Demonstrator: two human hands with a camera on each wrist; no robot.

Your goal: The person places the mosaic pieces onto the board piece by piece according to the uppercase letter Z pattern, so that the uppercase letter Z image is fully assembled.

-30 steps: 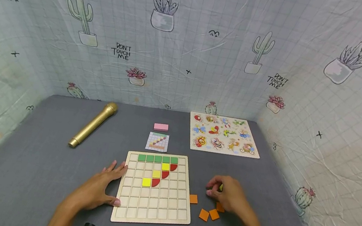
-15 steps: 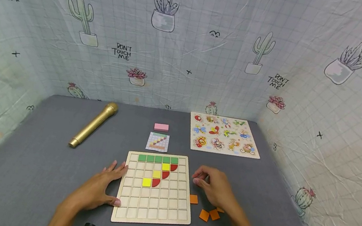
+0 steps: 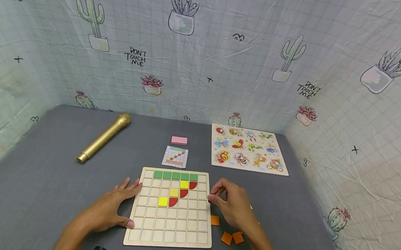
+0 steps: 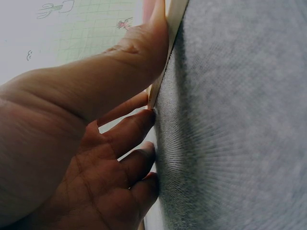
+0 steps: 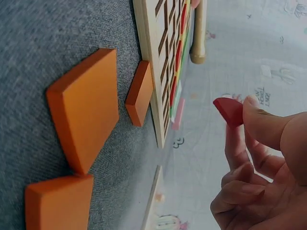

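On the grey table lies a wooden grid board (image 3: 170,224), with a row of green squares (image 3: 176,176) along its far side. Below that row, yellow squares (image 3: 163,201) and red quarter-circle tiles (image 3: 173,202) step down diagonally to the left. My left hand (image 3: 108,206) rests at the board's left edge, thumb and fingers spread and touching it. Over the board's right edge, my right hand (image 3: 233,205) pinches a red quarter-circle tile (image 5: 229,111) between thumb and finger, above the surface. Several orange square tiles (image 3: 226,238) lie beside the board, one against its right edge.
Beyond the board are a patterned card (image 3: 175,157) and a pink block (image 3: 179,141). A gold microphone (image 3: 103,138) lies at the back left, an insect puzzle board (image 3: 250,149) at the back right. A bit of yellow shows behind my right hand.
My right hand has moved left and slightly away from me, from among the loose tiles to the board's right edge, with the red tile in its fingers. My left hand has stayed still.
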